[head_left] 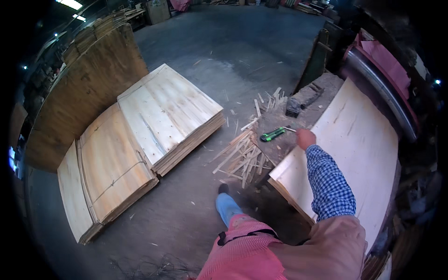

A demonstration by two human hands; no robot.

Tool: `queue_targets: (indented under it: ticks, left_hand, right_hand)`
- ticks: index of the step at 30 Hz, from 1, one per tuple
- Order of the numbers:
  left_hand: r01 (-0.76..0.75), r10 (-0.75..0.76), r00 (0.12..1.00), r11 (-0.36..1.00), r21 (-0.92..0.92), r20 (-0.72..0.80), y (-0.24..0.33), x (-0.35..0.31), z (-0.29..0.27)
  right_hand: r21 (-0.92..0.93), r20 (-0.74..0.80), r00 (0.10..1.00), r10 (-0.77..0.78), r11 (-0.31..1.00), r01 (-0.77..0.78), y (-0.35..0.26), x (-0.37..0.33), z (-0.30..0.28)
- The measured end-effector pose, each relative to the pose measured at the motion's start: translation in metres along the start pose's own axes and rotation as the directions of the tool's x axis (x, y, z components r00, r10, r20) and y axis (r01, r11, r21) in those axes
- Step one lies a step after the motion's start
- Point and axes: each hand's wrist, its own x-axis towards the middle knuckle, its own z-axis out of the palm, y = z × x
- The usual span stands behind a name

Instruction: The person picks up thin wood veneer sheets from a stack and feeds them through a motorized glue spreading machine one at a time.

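Observation:
My right hand (306, 138), in a blue checked sleeve, is closed over the far left edge of a stack of pale wood veneer sheets (352, 140). A thin, light-coloured piece (290, 129) sticks out from its fingers toward a green and black utility knife (273, 134). What that piece is, I cannot make out. The knife lies on a dusty, rough surface just left of the hand. My left hand is not in view.
Thin wood offcuts (247, 158) litter the floor left of the knife. A dark metal tool (303, 100) lies beyond it. Veneer stacks (170, 112) stand at left before an upright plywood board (88, 93). A metal roller (382, 86) curves along the right.

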Motion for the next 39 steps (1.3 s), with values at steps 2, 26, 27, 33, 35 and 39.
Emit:
queue_targets:
  ticks: [2,26,27,33,35,39]
  left_hand:
    - [-0.001,0.002,1.0,1.0,0.003,-0.025,0.021,-0.003,0.021]
    - [-0.201,-0.009,0.941,0.788,0.582,0.337,0.43,0.162,0.519]
    - [-0.224,-0.047,0.929,0.719,0.658,0.368,0.426,0.142,0.573]
    - [-0.389,-0.576,0.696,0.201,0.899,0.43,0.375,0.036,0.8]
    - [-0.47,-0.699,0.605,0.072,0.88,0.38,0.366,0.038,0.831]
    - [-0.574,-0.819,0.517,-0.115,0.811,0.25,0.367,0.075,0.868]
  right_hand:
    - [-0.066,0.045,0.994,0.097,0.993,-0.094,0.013,0.031,0.022]
    - [0.474,0.263,0.922,0.283,0.794,-0.38,-0.166,0.094,0.01]
    - [0.611,0.196,0.977,0.086,0.768,-0.19,-0.185,0.087,0.04]
    - [0.761,0.522,0.852,0.024,0.437,-0.479,-0.306,0.081,0.09]
    - [0.757,0.488,0.871,0.061,0.468,-0.457,-0.321,0.078,0.101]
    - [0.69,0.486,0.858,0.166,0.53,-0.493,-0.343,0.075,0.125]
